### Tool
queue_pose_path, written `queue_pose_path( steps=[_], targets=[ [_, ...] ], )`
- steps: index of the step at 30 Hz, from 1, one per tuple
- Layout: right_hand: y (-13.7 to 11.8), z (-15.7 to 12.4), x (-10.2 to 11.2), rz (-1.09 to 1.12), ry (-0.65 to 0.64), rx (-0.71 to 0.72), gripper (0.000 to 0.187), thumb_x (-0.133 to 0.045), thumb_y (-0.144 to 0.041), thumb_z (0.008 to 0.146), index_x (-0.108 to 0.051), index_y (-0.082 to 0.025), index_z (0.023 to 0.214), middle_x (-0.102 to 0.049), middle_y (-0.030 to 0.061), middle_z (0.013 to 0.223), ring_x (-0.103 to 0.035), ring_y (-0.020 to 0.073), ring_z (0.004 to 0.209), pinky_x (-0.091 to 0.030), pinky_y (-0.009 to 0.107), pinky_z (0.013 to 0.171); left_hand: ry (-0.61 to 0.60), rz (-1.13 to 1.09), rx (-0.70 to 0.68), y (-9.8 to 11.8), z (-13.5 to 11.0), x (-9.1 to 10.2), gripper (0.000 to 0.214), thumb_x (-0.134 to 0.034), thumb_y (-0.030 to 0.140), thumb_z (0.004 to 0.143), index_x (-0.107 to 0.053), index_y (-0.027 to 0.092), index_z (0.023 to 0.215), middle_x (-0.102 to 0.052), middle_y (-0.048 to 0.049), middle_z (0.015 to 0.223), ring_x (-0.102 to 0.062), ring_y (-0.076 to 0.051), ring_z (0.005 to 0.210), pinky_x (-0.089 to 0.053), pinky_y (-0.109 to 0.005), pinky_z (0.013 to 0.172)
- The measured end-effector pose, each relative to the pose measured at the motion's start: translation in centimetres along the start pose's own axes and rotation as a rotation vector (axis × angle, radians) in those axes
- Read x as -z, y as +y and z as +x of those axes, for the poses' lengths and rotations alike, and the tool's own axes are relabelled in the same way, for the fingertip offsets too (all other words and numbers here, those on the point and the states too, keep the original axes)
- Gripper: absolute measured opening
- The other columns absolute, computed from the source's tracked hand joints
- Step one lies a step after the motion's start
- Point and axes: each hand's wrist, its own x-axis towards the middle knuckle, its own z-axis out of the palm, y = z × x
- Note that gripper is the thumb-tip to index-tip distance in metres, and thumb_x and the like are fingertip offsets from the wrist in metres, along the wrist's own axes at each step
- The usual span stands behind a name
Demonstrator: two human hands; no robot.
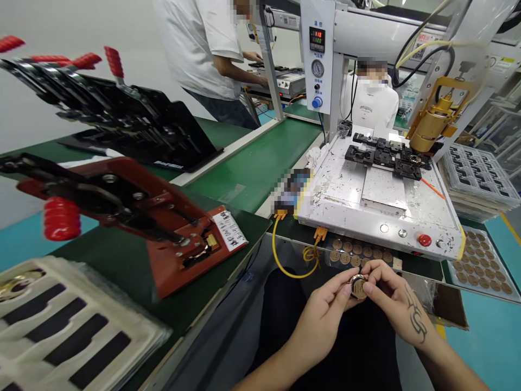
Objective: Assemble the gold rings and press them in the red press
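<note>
Over my lap, both hands meet at a small round metal case [352, 279], which looks like a watch case. A brown printed disc [359, 288] covers its face. My left hand [328, 307] pinches the case's left rim between thumb and fingers. On the other side, my right hand [386, 288] grips the right edge, its thumb against the disc. Whether the disc is fully stuck down I cannot tell. Just beyond my fingers, a sheet of similar brown discs [356, 247] lies at the bench edge, below the white press machine [342, 201].
A red toggle-clamp fixture [179, 244] stands left, behind a stacked cream tray [52, 320]. Black clamps [134, 114] stand farther back beside a green conveyor [252, 163]. Another disc sheet [480, 260] and clear trays [480, 174] sit right. A yellow cable [277, 255] hangs down. Two people are beyond.
</note>
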Motion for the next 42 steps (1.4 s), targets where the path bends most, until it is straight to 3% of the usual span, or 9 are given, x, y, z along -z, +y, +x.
queue_pose_path(
  steps=[25,32,38,42],
  targets=[
    [-0.6,-0.4,-0.4,-0.1,0.047,0.046,0.025,-0.065,-0.041,0.102,-0.06,-0.024,0.083,-0.063,0.0043,0.113,-0.061,0.022,0.105,-0.049,0.034,0.096,0.01,0.044,0.003,0.0,-0.2,-0.3,0.05,-0.073,0.051,0.098,-0.074,0.022,0.139,-0.073,-0.0139,0.142,-0.071,-0.036,0.128,-0.054,-0.054,0.117],
    [-0.4,-0.4,-0.2,-0.081,0.044,0.041,0.026,-0.066,-0.044,0.102,-0.062,-0.024,0.085,-0.063,0.0063,0.114,-0.061,0.0241,0.107,-0.05,0.037,0.098,0.016,0.044,-0.005,0.0,-0.2,-0.4,0.05,-0.073,0.05,0.098,-0.074,0.02,0.138,-0.073,-0.0148,0.142,-0.07,-0.037,0.128,-0.054,-0.056,0.116],
    [-0.1,-0.1,0.6,-0.009,-0.071,0.009,0.027,-0.071,-0.046,0.099,-0.066,-0.023,0.085,-0.061,0.0054,0.115,-0.061,0.0241,0.11,-0.049,0.036,0.1,-0.018,0.013,0.022,0.0,-0.2,-0.5,0.047,-0.075,0.051,0.097,-0.076,0.023,0.136,-0.073,-0.0128,0.143,-0.07,-0.036,0.13,-0.054,-0.053,0.117],
    [0.1,-0.6,0.9,0.08,-0.035,0.012,0.028,-0.072,-0.047,0.099,-0.065,-0.024,0.084,-0.06,0.0062,0.117,-0.061,0.0241,0.109,-0.051,0.035,0.095,-0.013,-0.085,0.059,0.2,-0.2,-0.5,0.046,-0.079,0.049,0.095,-0.078,0.022,0.132,-0.076,-0.0131,0.137,-0.072,-0.035,0.127,-0.055,-0.053,0.115]
  ],
)
